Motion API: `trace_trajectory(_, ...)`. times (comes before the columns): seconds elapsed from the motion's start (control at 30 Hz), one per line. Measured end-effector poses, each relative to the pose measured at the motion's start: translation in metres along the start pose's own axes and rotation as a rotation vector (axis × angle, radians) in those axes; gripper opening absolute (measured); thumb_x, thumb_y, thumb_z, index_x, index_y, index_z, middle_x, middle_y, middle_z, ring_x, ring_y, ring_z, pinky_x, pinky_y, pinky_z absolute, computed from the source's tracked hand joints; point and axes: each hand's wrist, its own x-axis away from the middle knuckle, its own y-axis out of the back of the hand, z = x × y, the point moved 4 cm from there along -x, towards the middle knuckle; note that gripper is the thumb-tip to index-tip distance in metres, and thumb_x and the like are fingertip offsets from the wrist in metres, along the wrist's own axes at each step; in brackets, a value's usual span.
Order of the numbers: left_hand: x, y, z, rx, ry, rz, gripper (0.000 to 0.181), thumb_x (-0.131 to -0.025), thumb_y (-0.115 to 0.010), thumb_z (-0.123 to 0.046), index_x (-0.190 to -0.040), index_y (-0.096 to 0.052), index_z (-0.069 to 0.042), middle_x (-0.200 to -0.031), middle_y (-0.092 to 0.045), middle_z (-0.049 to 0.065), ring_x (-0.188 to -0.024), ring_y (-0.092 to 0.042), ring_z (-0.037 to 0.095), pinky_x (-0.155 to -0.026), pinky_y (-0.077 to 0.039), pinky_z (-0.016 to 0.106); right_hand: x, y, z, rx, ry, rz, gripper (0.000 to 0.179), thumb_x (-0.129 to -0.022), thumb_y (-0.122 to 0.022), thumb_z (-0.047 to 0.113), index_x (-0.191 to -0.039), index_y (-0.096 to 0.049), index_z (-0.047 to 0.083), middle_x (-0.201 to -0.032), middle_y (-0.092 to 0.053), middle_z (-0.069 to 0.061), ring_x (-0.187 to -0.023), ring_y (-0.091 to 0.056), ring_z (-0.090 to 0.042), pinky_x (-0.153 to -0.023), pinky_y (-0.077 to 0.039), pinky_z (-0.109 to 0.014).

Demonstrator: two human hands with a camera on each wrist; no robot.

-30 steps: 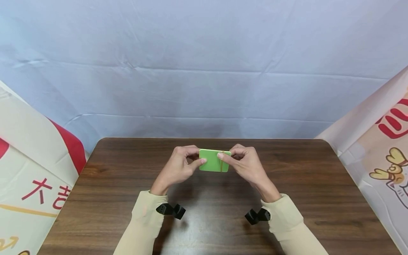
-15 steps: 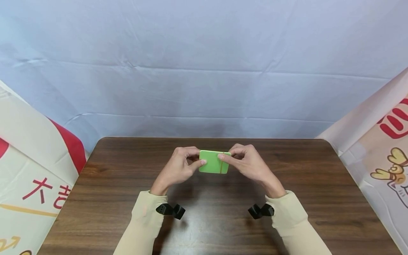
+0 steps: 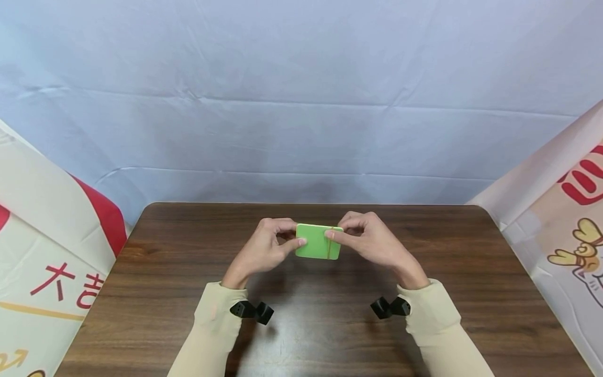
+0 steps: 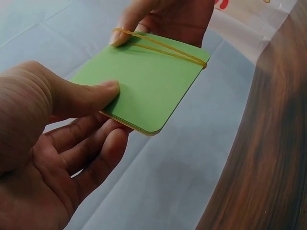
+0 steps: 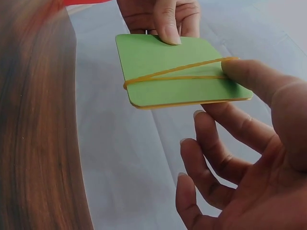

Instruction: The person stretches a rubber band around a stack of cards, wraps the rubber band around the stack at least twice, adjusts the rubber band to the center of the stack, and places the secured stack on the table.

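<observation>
A thin stack of green cards (image 3: 314, 247) with rounded corners is held up above the table between both hands. My left hand (image 3: 266, 246) pinches its left end, thumb on the green face and fingers behind. At the right end, my right hand (image 3: 377, 242) pinches the stack between thumb and fingers. A yellow rubber band (image 5: 182, 68) runs across the cards near that end. In the right wrist view, one strand passes over the right thumb tip (image 5: 232, 69) and the other lies flatter on the card. The right hand's other fingers are bent below the stack, apart from it.
A dark wooden table (image 3: 320, 335) lies beneath the hands. Pale cloth (image 3: 301, 131) hangs behind its far edge, and printed cloths flank it at the left (image 3: 42, 235) and right. Each wrist carries a small black camera (image 3: 252, 311).
My right wrist and forearm have swung outward to the right. The card stack has shifted slightly down and right. Both hands keep their hold, and my left arm has hardly moved.
</observation>
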Motion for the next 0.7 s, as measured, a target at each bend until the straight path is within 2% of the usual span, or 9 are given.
trace_trajectory(0.37, 0.0002, 0.0004, -0.0020, 0.024, 0.007, 0.002, 0.008, -0.087, -0.075, 0.004, -0.093, -0.076, -0.003, -0.085, -0.068, 0.002, -0.073, -0.062, 0.013, -0.066, -0.054, 0.027, 0.0007, -0.0010, -0.0006, 0.005, -0.015, -0.063, 0.016, -0.091, -0.079, 0.028, -0.082, -0.080, 0.015, -0.087, -0.065, -0.006, -0.085, -0.054, -0.025, -0.065, -0.044, -0.030)
trace_trajectory(0.53, 0.0008, 0.0006, -0.0011, 0.012, 0.010, -0.003, 0.008, -0.087, -0.075, 0.004, -0.093, -0.076, -0.002, -0.085, -0.068, 0.002, -0.072, -0.062, 0.013, -0.066, -0.054, 0.027, 0.0021, -0.0014, -0.0019, 0.010, -0.034, -0.111, 0.015, -0.087, -0.083, 0.029, -0.087, -0.079, 0.014, -0.091, -0.067, -0.004, -0.085, -0.063, -0.023, -0.074, -0.052, -0.037)
trace_trajectory(0.7, 0.0011, 0.0006, 0.0000, 0.011, 0.016, -0.007, 0.009, -0.087, -0.075, 0.004, -0.095, -0.076, -0.001, -0.085, -0.069, 0.003, -0.073, -0.062, 0.013, -0.066, -0.055, 0.028, 0.0025, -0.0008, -0.0009, -0.002, -0.038, -0.127, 0.017, -0.086, -0.084, 0.030, -0.088, -0.078, 0.014, -0.093, -0.067, -0.005, -0.085, -0.067, -0.025, -0.078, -0.054, -0.042)
